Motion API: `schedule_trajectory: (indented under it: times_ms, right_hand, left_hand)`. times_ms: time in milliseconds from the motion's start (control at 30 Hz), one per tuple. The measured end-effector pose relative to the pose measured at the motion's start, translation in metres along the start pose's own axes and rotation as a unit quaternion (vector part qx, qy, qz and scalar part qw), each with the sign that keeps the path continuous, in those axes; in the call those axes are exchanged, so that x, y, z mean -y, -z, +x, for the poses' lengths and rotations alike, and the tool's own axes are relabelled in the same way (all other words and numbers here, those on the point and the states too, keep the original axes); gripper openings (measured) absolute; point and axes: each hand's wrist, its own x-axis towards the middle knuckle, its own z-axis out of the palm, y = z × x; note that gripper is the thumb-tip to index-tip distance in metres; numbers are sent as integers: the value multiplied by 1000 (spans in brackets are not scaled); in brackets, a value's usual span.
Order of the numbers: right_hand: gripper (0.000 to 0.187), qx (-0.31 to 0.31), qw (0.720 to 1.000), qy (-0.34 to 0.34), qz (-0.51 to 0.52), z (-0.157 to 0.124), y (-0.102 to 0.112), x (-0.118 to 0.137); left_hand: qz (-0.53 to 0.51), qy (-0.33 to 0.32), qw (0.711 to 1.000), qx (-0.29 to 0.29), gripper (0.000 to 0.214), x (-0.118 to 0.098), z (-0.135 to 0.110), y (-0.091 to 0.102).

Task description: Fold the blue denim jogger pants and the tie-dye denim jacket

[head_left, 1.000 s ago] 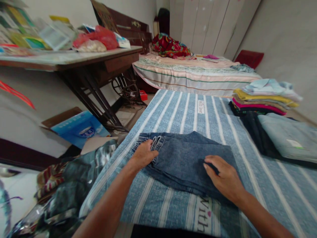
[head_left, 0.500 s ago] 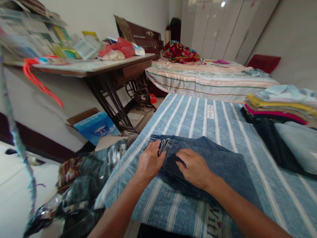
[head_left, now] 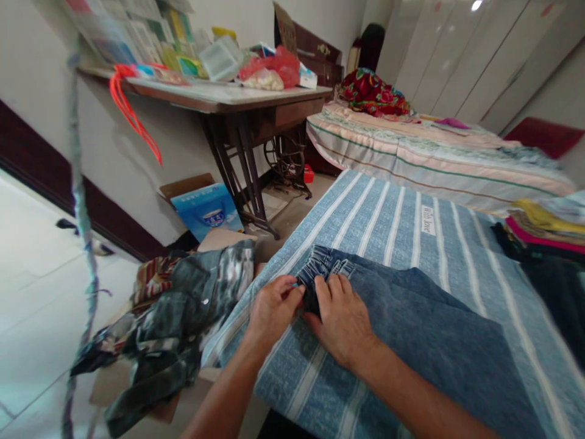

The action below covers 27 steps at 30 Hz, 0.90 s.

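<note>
Folded blue jeans [head_left: 420,317] with a gathered elastic waistband lie on the blue-and-white striped bedspread [head_left: 370,219]. My left hand [head_left: 273,309] is closed, thumb and fingertips pinching the near corner of the waistband. Just right of it, my right hand [head_left: 342,317] curls its fingers over the waistband, with the thumb tucked below the cloth edge. The legs of the jeans stretch away to the right, partly under my right forearm.
A stack of folded clothes [head_left: 543,228] sits at the bed's right side. Rumpled clothes [head_left: 183,317] lie in a heap left of the bed. Beyond are a blue box [head_left: 208,213], a cluttered sewing-machine table [head_left: 219,97] and a second bed [head_left: 411,146].
My view has swung left. My right hand has moved onto the waistband and taken hold, while my left hand has shifted to its near corner. The waistband is now more bunched.
</note>
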Motion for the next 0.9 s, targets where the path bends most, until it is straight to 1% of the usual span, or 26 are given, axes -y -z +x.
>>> schedule_trajectory:
  times_ms: [100, 200, 233, 300, 367, 400, 433, 467, 533, 600, 633, 667, 700, 733, 833, 867, 900]
  right_hand:
    - [36, -7, 1000, -18, -11, 5, -7, 3]
    - [19, -2, 1000, -19, -6, 9, -6, -2]
    - [17, -2, 1000, -19, 4, 10, -5, -5]
    - [21, -16, 998, -24, 50, 11, -2, -16]
    - [23, -40, 988, -49, 144, 12, 3, -31]
    - [22, -49, 975, -73, 206, 12, 5, -40]
    - [21, -56, 954, -105, 274, 12, 8, -49]
    - [20, -63, 927, -144, 342, 12, 11, -57]
    - [17, -88, 851, -226, 467, 12, 16, -70]
    - [15, -115, 769, -285, 561, 11, 21, -77]
    - [16, -120, 737, -302, 593, 11, 22, -78]
    - [17, -119, 715, -314, 613, 11, 24, -78]
    - [19, -118, 702, -321, 625, 11, 25, -78]
    - [20, -117, 696, -327, 629, 12, 26, -78]
    - [23, -138, 686, -349, 624, 14, 29, -80]
    - [24, -149, 681, -358, 621, 15, 30, -82]
    - [24, -159, 676, -366, 620, 15, 31, -85]
  left_hand:
    - [39, -26, 999, -17, 27, 1, 5, -1]
    - [61, -49, 997, -2, 28, 4, 7, -2]
    - [64, -55, 996, 1, 29, 5, 6, -3]
    - [78, -69, 995, 1, 31, 6, 3, -4]
    - [100, -88, 991, 2, 32, 7, -1, -6]
    - [113, -99, 989, 5, 31, 7, -3, -6]
    - [126, -112, 986, 7, 30, 6, -5, -7]
    - [137, -126, 983, 4, 28, 5, -6, -7]
    - [151, -159, 976, -7, 26, 2, -9, -8]
    - [160, -194, 968, -13, 26, -1, -9, -9]
    - [167, -210, 963, -8, 27, -3, -9, -11]
    - [176, -224, 959, 2, 28, -4, -9, -13]
    - [187, -237, 953, 18, 28, -6, -8, -15]
    - [200, -249, 947, 39, 29, -9, -7, -18]
    - [222, -273, 928, 124, 28, -15, -2, -32]
    - [212, -269, 927, 151, 27, -17, 0, -38]
    - [177, -247, 937, 170, 26, -19, 3, -45]
